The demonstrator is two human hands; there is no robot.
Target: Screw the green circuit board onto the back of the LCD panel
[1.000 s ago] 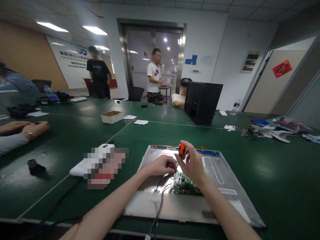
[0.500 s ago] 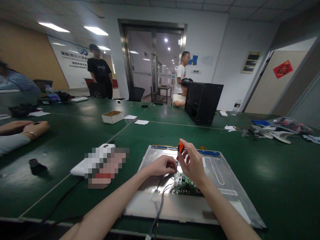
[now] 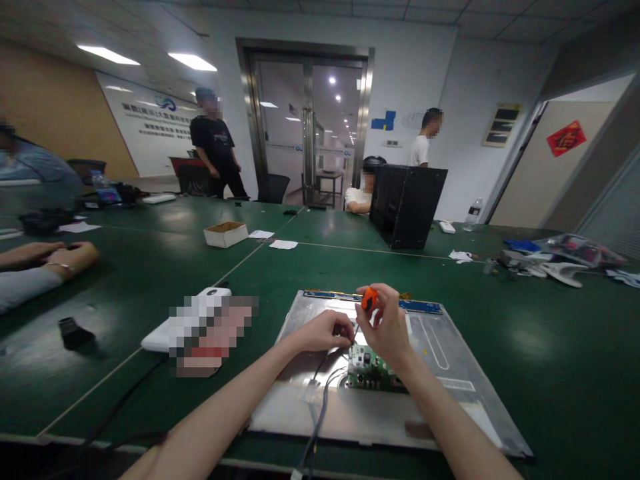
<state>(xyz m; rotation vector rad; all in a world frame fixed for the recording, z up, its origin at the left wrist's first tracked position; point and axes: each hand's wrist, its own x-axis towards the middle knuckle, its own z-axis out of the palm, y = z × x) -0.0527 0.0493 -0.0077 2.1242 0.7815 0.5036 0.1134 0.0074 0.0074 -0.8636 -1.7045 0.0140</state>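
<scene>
My right hand grips an orange and black screwdriver by its handle. The screwdriver's thin shaft points down toward the upper left corner of a green circuit board. At that same corner my left hand is closed, its fingertips pinched together on something too small to make out. The board lies on a flat silver metal panel, which has a blue strip along its far edge. Dark cables run from the board's left side over the panel's near edge.
A white device lies left of the panel, near a small black object. Further back are an open box and a black computer case. Another person's hands rest at the far left. Plastic-wrapped items lie at right.
The screwdriver's handle has tilted, its end now facing me more, and my right fingers have shifted around it. My left hand stays put. Two people in the background have moved right.
</scene>
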